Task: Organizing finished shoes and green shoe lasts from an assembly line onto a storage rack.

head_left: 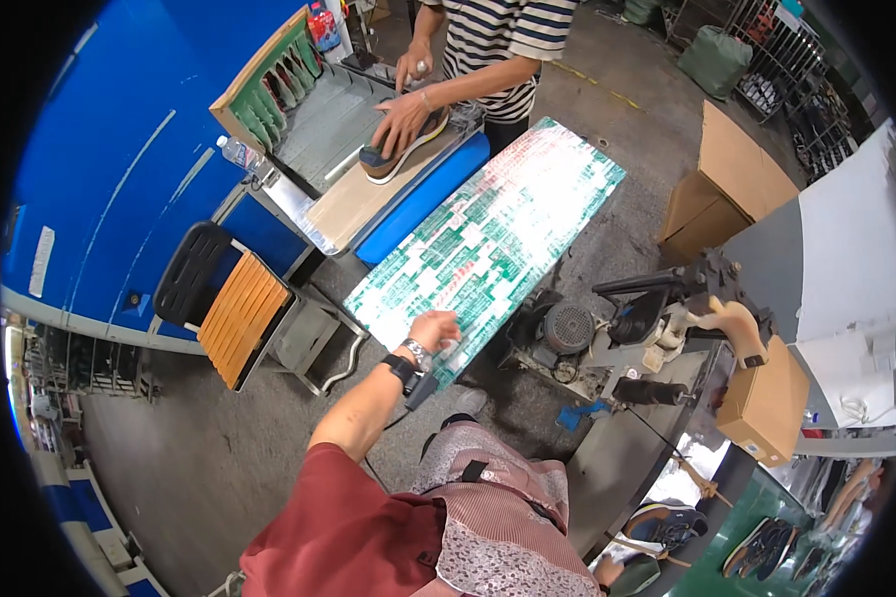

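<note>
My left hand [434,332] reaches over the near end of a long table [488,234] wrapped in green and white printed film. Its fingers are loosely bent, the thumb apart, and nothing shows between them. A watch and a dark band sit on that wrist. At the bottom edge, part of my right hand [608,571] shows against a dark shoe [637,576] and appears to grip it; most of the fingers are cut off. Just beyond lies another dark shoe [667,523] with an orange-brown part, beside tan cords.
Across the table a person in a striped shirt presses a shoe [408,144] on a bench [343,209]. A motorised machine [607,328] stands to the right, near cardboard boxes [765,403]. A slatted chair [239,318] is at left. More shoes [762,547] lie on a green surface.
</note>
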{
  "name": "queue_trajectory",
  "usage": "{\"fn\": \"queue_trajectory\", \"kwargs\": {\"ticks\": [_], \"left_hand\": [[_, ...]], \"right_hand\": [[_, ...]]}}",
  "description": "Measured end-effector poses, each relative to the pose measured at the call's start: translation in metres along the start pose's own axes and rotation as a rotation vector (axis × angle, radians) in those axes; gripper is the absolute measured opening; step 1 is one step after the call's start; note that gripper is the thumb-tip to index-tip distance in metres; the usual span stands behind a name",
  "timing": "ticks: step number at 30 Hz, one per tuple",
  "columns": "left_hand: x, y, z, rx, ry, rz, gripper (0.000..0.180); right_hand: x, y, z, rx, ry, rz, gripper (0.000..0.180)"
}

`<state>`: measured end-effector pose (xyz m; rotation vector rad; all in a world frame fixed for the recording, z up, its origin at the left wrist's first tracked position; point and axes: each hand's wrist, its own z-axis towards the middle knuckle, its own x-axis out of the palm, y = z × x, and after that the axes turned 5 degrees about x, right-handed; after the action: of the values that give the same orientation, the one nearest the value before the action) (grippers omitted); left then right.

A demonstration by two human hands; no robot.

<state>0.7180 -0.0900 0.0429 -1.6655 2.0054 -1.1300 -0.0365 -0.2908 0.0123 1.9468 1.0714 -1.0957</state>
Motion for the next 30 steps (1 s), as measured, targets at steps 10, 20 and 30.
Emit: {"fn": "queue_trajectory", "kwargs": {"ticks": [10, 20, 30], "left_hand": [[0.026, -0.033, -0.039, 0.460, 0.200, 0.916, 0.037], [0.063, -0.102, -0.021, 1.350, 0.447, 1.712, 0.058], [0.036, -0.151, 0.046, 0.630, 0.207, 2.177, 0.063]], "right_hand": [[0.029, 0.257, -0.148, -0.441, 0.495, 0.408, 0.060], [0.039, 0.142, -0.161, -0.080, 0.386, 0.467, 0.056], [0.036, 0.035, -0.199, 0.256, 0.431, 0.557, 0.059]]}}
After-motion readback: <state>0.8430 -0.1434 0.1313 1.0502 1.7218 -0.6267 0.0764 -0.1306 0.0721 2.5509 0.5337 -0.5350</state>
